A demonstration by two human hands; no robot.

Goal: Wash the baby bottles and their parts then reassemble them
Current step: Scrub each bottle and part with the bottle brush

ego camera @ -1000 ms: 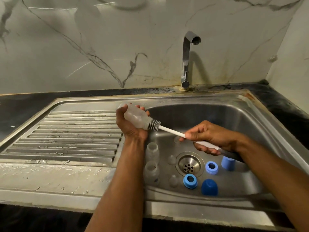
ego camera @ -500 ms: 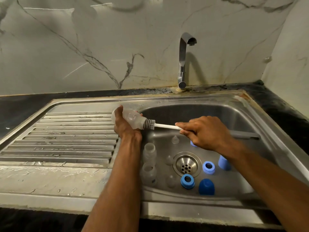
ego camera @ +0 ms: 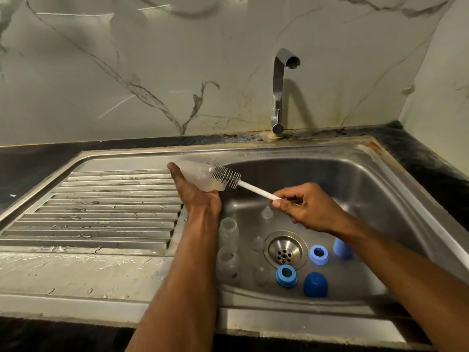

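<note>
Left hand [ego camera: 195, 191] cradles bottle [ego camera: 200, 177]; right hand [ego camera: 307, 209] pinches brush [ego camera: 228, 177].

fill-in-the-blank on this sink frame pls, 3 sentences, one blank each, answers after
1. The left hand holds a clear bottle over the edge of the ____.
2. The right hand grips the white handle of a ____, its bristles at the bottle's mouth.
3. Water from the tap is ____ running.

Missing words: sink; brush; not
</note>
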